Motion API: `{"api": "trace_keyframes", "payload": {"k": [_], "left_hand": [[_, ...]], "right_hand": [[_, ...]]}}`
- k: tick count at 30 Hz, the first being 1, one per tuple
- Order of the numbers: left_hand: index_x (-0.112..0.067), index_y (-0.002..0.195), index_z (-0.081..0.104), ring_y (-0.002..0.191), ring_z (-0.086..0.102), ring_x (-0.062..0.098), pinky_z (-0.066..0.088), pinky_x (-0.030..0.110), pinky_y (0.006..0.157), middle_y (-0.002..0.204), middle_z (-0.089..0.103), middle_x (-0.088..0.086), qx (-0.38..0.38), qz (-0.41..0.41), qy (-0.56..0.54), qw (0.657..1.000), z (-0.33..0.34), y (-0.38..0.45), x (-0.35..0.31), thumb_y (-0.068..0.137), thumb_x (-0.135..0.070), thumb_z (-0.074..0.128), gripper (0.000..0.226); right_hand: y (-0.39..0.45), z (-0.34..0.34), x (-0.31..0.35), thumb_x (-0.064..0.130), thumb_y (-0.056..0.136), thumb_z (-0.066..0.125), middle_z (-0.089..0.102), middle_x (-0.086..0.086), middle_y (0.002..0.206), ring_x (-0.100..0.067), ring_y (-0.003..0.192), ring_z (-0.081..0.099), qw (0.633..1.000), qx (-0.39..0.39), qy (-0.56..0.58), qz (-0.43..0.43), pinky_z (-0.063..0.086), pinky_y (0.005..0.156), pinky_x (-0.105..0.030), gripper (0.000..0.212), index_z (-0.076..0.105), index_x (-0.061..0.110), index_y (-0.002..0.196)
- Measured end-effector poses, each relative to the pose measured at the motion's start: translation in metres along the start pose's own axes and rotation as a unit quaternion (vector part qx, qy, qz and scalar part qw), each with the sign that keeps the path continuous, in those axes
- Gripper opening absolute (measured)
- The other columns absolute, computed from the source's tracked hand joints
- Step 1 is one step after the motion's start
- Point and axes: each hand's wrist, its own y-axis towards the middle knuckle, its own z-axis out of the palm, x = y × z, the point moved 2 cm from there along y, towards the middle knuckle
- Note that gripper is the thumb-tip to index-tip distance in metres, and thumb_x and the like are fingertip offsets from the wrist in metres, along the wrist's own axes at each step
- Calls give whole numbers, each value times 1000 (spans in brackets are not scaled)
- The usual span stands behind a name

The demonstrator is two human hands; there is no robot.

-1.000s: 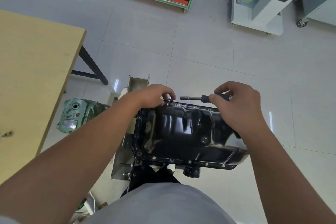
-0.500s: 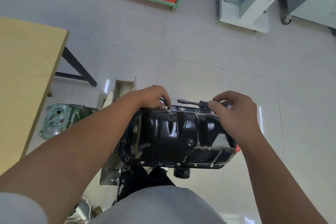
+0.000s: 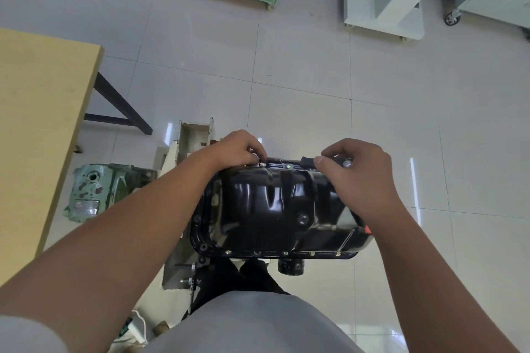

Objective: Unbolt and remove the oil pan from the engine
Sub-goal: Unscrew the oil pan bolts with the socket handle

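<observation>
The black oil pan sits bolted on the engine, bolts lining its near flange. Right hand grips a ratchet handle; left hand fingers pinch its socket end at a far-edge bolt. Removal appears far from finished.

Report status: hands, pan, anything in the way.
Left hand pinching at far flange bolt. Right hand holds driver along same edge. Pan still seated, near bolts in. Nothing in the way.

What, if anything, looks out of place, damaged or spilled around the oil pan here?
Nothing stands out. The black oil pan sits level, no oil shows on the floor, and bolts line its near flange. The right hand grips a driver; the left hand works at the far flange.
</observation>
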Motion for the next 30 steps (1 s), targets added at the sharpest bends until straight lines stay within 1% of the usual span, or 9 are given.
{"api": "trace_keyframes", "payload": {"k": [3,10,14,18,21,23,25,28,30], "left_hand": [[-32,83,79,72,59,-17,40,1,61,87,69,-18,-16,-16,-14,1000,1,-2,2,83,1,65,37],[-30,79,82,91,68,1,53,24,86,93,76,-12,-37,-35,-61,997,2,-4,6,84,0,62,36],[-25,81,83,102,70,9,55,35,98,99,78,-8,-31,-31,-76,996,3,-3,5,86,0,59,35],[-26,78,81,103,70,10,54,38,101,101,79,-5,-38,-35,-83,995,3,-4,3,84,3,53,41],[-30,76,80,104,69,8,54,35,100,104,79,-5,-38,-38,-78,995,4,-4,3,84,4,49,46],[-28,78,80,106,68,10,52,33,100,106,78,-4,-37,-43,-78,995,4,-4,3,85,4,49,46],[-27,79,80,104,68,11,51,31,95,107,78,-4,-38,-44,-73,996,4,-3,2,85,4,49,45],[-27,78,79,94,65,9,47,26,81,104,77,-2,-44,-41,-59,996,4,-2,1,84,5,50,43],[-27,77,79,94,65,11,46,26,80,102,77,-3,-45,-38,-55,997,4,-1,3,84,5,50,44]], "right_hand": [[2,5,9,33,83,77,70,18,87,5,87,60,1000,3,-22,15,48,68,-27,12,71,34,73],[2,8,21,28,84,77,70,19,80,6,84,60,999,8,-54,7,42,65,-17,15,72,32,71],[4,16,25,25,86,76,67,22,77,8,82,57,997,4,-80,-8,36,65,0,11,75,29,76],[6,18,30,29,87,75,65,21,76,6,77,55,994,-4,-109,-6,33,62,6,12,75,27,75],[12,23,42,33,94,68,63,13,77,3,72,54,986,38,-160,-38,40,57,-6,16,72,22,84],[15,30,55,38,102,57,61,1,76,-12,70,56,966,84,-232,-80,43,57,-24,24,64,17,92],[17,36,68,39,105,50,57,-6,78,-23,68,55,940,111,-302,-117,41,55,-31,27,56,15,97],[16,38,85,29,102,57,59,-4,91,-27,77,58,904,143,-358,-186,50,63,-36,10,55,21,107],[16,39,89,20,96,63,58,4,100,-26,84,62,873,164,-391,-241,54,70,-39,20,58,29,113]]}}
